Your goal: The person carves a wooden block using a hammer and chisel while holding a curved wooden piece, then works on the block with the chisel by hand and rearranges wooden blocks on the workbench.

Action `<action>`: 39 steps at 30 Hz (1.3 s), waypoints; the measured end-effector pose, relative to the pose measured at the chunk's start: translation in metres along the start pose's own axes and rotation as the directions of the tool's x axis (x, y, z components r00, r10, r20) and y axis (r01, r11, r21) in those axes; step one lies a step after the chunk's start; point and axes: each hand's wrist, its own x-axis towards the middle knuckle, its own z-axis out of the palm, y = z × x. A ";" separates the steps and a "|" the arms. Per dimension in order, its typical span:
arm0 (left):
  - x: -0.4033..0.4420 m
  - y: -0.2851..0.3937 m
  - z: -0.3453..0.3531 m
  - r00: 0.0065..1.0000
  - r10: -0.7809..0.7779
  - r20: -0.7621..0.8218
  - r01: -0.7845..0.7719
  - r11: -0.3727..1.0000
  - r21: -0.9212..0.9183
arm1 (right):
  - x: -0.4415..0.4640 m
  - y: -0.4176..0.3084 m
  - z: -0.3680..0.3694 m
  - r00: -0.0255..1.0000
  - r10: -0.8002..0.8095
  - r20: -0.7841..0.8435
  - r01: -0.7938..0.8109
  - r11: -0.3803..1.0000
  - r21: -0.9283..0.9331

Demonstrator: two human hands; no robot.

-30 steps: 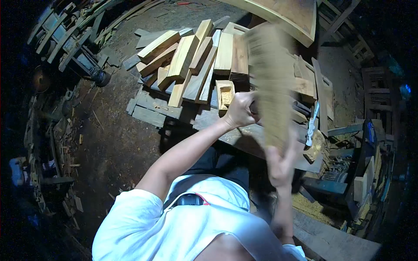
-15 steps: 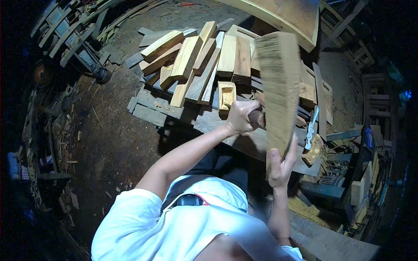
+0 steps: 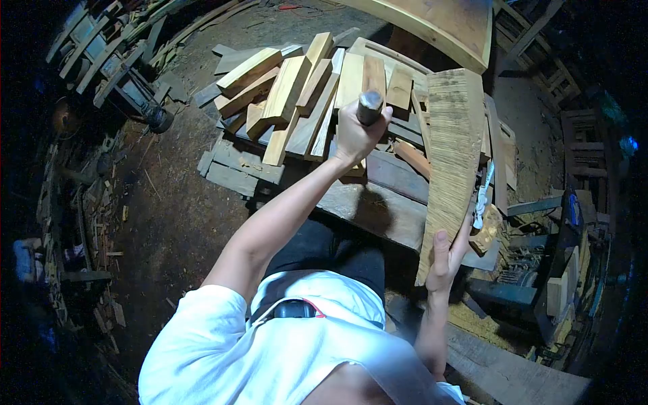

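Observation:
My left hand (image 3: 354, 138) is wrapped round a dark, round-handled tool (image 3: 369, 108), its shiny metal end facing up at me; the rest of the tool is hidden. Beneath that hand a wooden block is mostly covered. My right hand (image 3: 447, 263) grips the lower end of a long, slightly curved wooden board (image 3: 451, 155) with a rough, ridged face. The board stands tilted upright, apart from the left hand. Just beyond the right hand lie a narrow tool with bluish-white parts (image 3: 482, 202) and a pale block with hollows (image 3: 487, 231).
Several cut wood blocks (image 3: 287, 88) are piled on the low bench (image 3: 361, 209) in front of me. A large wooden panel (image 3: 439, 27) stands at the back right. Machinery (image 3: 503, 297) is at the right, and wood scraps litter the floor (image 3: 169, 196).
My left hand has moved up and left, away from the board, turning the tool's metal end upward. The board has shifted a little right with my right hand.

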 end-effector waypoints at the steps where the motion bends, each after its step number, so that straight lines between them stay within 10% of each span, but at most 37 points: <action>1: -0.003 0.002 0.000 1.000 -0.023 0.006 0.023 1.000 0.002 | -0.001 0.001 -0.001 1.000 0.011 -0.001 -0.011 1.000 -0.002; 8: -0.013 0.002 0.002 0.989 -0.110 0.096 0.110 0.994 0.005 | -0.001 0.004 -0.010 0.999 0.013 0.036 -0.010 0.996 -0.086; 10: -0.016 0.004 0.007 0.993 -0.079 0.083 0.080 0.997 -0.017 | -0.008 0.009 -0.018 0.984 -0.103 -0.148 0.072 0.977 -0.200; 12: -0.021 0.007 0.012 0.995 0.014 0.103 -0.014 1.000 -0.004 | -0.014 0.007 -0.022 0.917 0.011 -0.400 0.039 0.992 0.116; 16: -0.032 0.004 0.019 0.970 0.100 0.223 -0.127 0.986 0.107 | 0.000 0.007 -0.036 0.996 0.067 -0.055 -0.051 0.964 0.262; 17: -0.036 0.006 0.022 0.968 0.135 0.214 -0.158 0.983 0.097 | 0.007 -0.006 -0.015 0.995 -0.101 0.000 0.099 0.976 -0.195; 20: -0.056 -0.023 0.026 0.964 0.012 0.267 -0.029 0.998 0.057 | 0.028 -0.024 0.003 0.962 -0.119 0.244 0.206 0.906 -0.369; 22: -0.057 -0.011 0.024 0.965 -0.086 0.248 0.099 0.994 -0.041 | 0.028 -0.036 -0.002 0.958 -0.132 0.253 0.213 0.921 -0.327; 24: -0.051 -0.001 0.020 0.946 0.215 0.244 -0.236 0.970 0.059 | 0.022 -0.040 -0.006 0.956 -0.140 0.258 0.216 0.930 -0.296; 27: -0.057 -0.012 0.019 0.934 0.244 0.262 -0.281 0.953 0.116 | 0.005 -0.024 0.009 0.991 -0.129 -0.019 0.128 0.990 -0.066; 29: -0.069 -0.013 0.022 0.953 0.101 0.286 -0.092 0.995 -0.046 | 0.021 -0.019 0.008 0.969 -0.109 0.222 0.177 0.933 -0.314; 32: -0.070 -0.017 0.025 0.918 0.307 0.253 -0.338 0.937 0.089 | 0.019 -0.015 0.010 0.965 -0.060 0.256 0.134 0.950 -0.283; 35: -0.051 -0.007 0.012 0.924 0.028 0.380 -0.050 0.998 0.047 | 0.014 -0.011 0.004 0.978 -0.140 0.155 0.163 0.975 -0.150; 37: -0.027 -0.005 0.015 0.963 0.269 0.023 -0.268 0.963 -0.023 | 0.013 -0.014 0.001 0.987 -0.091 0.130 0.105 0.989 -0.100; 39: -0.009 -0.001 0.003 0.992 0.018 -0.123 -0.007 0.996 0.090 | 0.012 -0.013 -0.001 0.992 -0.071 0.107 0.082 0.991 -0.102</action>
